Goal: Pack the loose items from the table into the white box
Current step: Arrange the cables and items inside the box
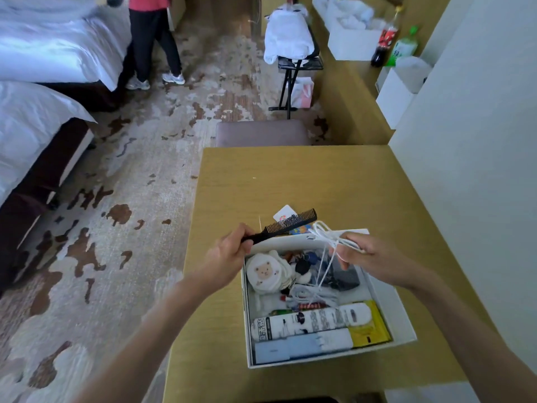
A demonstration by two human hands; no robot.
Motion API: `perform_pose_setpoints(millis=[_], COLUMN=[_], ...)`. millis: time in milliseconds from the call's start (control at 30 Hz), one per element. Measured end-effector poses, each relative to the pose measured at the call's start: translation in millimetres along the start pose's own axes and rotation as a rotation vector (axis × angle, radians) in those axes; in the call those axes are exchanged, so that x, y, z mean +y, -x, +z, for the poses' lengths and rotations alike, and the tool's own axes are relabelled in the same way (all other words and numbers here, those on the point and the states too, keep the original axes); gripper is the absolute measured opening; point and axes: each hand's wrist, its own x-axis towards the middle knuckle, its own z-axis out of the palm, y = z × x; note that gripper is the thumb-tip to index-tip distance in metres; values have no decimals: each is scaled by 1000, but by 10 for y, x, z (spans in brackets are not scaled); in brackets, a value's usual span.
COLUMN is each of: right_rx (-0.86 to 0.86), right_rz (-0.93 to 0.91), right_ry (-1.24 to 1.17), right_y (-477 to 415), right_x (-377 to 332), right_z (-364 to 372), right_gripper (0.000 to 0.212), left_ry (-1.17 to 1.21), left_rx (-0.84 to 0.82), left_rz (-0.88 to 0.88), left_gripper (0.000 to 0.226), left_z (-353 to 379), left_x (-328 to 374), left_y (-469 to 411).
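The white box (402,314) sits on the wooden table (290,181), holding a white sheep plush (266,273), a white tube (311,319), a pale blue box (302,346), a yellow packet (370,330), dark items and coiled cord. My left hand (229,254) grips a black comb (286,225) by its handle, over the box's far left corner. My right hand (369,255) pinches a white cable (329,237) above the box, its loose end hanging down into the box. A white card (283,213) and a colourful packet (300,229) lie on the table behind the box.
A padded stool (261,133) stands at the table's far edge. White wall (470,141) runs along the right. Two beds (35,112) are on the left, a person (154,39) stands beyond them. A folding rack with white cloth (290,39), bottles (386,39) and white boxes are at the back.
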Motion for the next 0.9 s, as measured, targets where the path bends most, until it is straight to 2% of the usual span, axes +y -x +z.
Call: perform_pose_setpoints(millis=[100, 167, 267, 333, 400, 533, 700, 800, 833, 900], right_rx=[-90, -158, -242, -255, -199, 30, 40, 157, 210, 247], right_rz=[55, 67, 74, 107, 133, 32, -85, -17, 31, 151], right_ry=[-61, 68, 271, 305, 386, 609, 680, 582, 484, 198], right_y=[120, 121, 32, -32, -70, -30, 30, 60, 77, 117], right_x=[91, 173, 263, 308, 369, 492, 488, 412, 388, 326], right_z=[192, 378, 661, 790, 856, 909, 1044, 1003, 970, 867], right_gripper=[39, 51, 32, 29, 30, 23, 25, 23, 23, 36], left_ry=[-32, -71, -154, -187, -210, -273, -322, -349, -353, -357], left_rx=[9, 29, 74, 91, 98, 113, 88, 82, 78, 81], left_rz=[57, 44, 39, 72, 93, 177, 237, 265, 271, 284], left_gripper=[8, 9, 13, 14, 14, 12, 15, 15, 15, 14], left_z=[108, 154, 181, 181, 172, 179, 220, 277, 291, 307], left_x=[-1, -38, -100, -116, -119, -110, -60, -30, -20, -8], left_y=[218, 338, 458, 501, 523, 594, 602, 564, 553, 533])
